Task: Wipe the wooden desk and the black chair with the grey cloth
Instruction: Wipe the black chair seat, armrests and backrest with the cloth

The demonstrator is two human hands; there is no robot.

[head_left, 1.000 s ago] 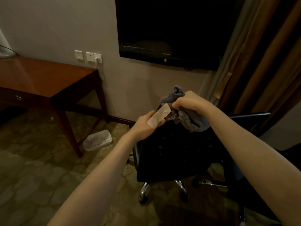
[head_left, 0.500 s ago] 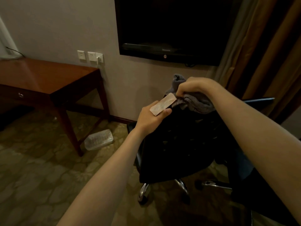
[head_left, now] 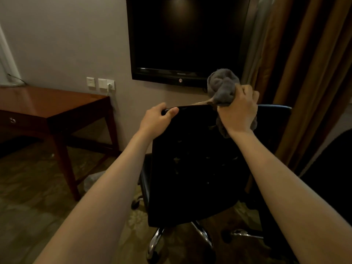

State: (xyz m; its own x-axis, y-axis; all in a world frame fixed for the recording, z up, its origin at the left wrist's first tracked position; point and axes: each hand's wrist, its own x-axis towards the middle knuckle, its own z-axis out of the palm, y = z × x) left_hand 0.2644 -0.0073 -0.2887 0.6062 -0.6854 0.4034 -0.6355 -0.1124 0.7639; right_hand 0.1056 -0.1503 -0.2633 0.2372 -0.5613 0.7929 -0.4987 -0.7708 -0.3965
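While the L hand [head_left: 158, 118] curls over the top edge of the black chair [head_left: 190, 164], thumb on the near side, the R hand [head_left: 238, 113] is fisted tight round the grey cloth [head_left: 222, 86]; cloth's bunched up, poking above the knuckles, right at the backrest's top-right corner; wooden desk [head_left: 47, 103] sits well off left by the wall, sockets [head_left: 101, 83] just above; TV [head_left: 186, 35] dead ahead; curtain [head_left: 308, 73] on the right.

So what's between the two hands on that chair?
Head view: just the top edge of the black chair, with a thin pale strip along it reaching the grey cloth in the right hand. The left hand grips that edge.
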